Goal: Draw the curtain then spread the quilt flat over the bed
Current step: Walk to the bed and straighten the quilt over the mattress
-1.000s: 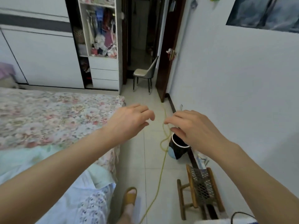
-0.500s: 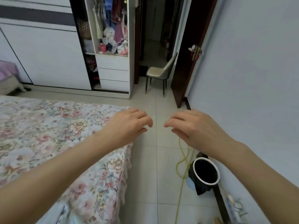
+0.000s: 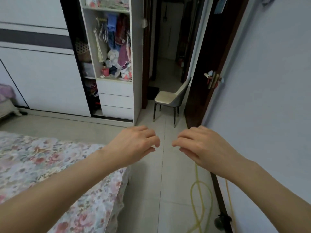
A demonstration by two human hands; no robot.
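Observation:
The bed with its floral pink-and-white cover fills the lower left. My left hand hovers over the bed's corner, fingers loosely curled, holding nothing. My right hand hangs beside it over the tiled floor, fingers also loosely curled and empty. The two hands are a short gap apart, fingertips facing each other. No curtain shows in this view. The pale quilt is out of sight.
A white wardrobe stands ahead, its open section full of clothes. A grey chair sits in the doorway by the dark open door. A yellow cord loops on the floor along the right wall.
The view has lifted and moved forward: the pale quilt, black bucket and wooden stool have dropped out of sight. Both hands stay raised and empty, close together.

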